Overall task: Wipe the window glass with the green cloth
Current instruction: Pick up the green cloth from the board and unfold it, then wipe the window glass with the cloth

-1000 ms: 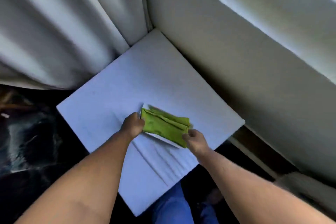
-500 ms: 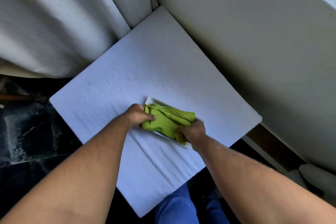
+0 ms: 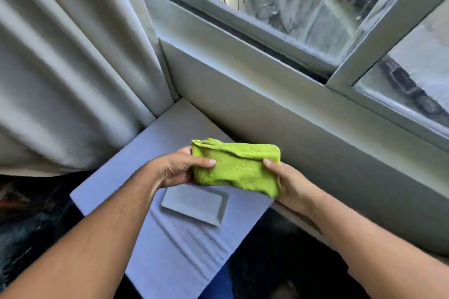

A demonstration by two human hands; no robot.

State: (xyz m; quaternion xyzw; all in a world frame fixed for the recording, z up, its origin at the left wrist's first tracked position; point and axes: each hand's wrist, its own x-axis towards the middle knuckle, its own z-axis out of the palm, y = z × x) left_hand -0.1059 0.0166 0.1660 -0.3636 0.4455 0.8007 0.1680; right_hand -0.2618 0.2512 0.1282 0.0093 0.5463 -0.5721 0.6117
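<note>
Window point(image 3: 315, 5): filled the top right, glass looked streaky and grimy, so there was plenty to wipe. Nothing was touching it at this point.

Curtain point(image 3: 60, 68): hung bunched off to the left, clear of the glass, which I'd guess was so the pane stayed reachable.

Wall point(image 3: 279, 114): plain stretch under the sill, between the window and the worktop.

Worktop point(image 3: 175, 250): covered in a pale bluish towel-like sheet, tucked into the corner below the window. Probably just a handy staging spot right under the job.

Tray point(image 3: 194, 207): small, shallow, rectangular, sat on the worktop directly beneath the cloth, with nothing in it.

Cloth point(image 3: 237, 165): green, folded into a thick pad, held up in the air above the tray and well below the glass. Folded like that, it'd give a firm flat face for wiping, I reckon.

Left hand point(image 3: 179, 168): pinched the cloth's left end, thumb on top, fingers underneath.

Right hand point(image 3: 289, 184): gripped the right end the same way, thumb over the top edge. Two-handed hold looked like squaring up the fold before going to the glass.
</note>
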